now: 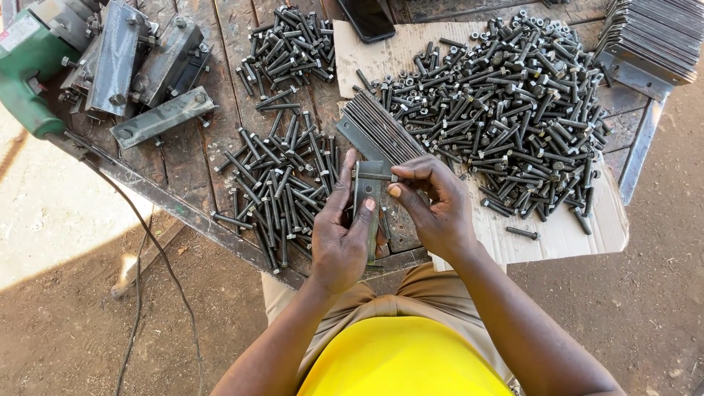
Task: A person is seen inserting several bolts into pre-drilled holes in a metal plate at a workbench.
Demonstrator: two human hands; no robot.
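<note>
Head view: left hand [339,238] grips grey metal bracket [368,187]; right hand [433,202] pinches bolt [381,177] onto it, above torn cardboard sheet [565,231].

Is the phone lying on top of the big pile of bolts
No, the phone lies apart from the big bolt pile, on the table's far edge.

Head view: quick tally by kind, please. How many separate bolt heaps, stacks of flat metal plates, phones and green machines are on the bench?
Bolt heaps: 3 (on cardboard, top middle, by the left hand)
Flat plate stacks: 2 (fanned, top right)
Phone: 1
Green machine: 1
Total: 7
</note>
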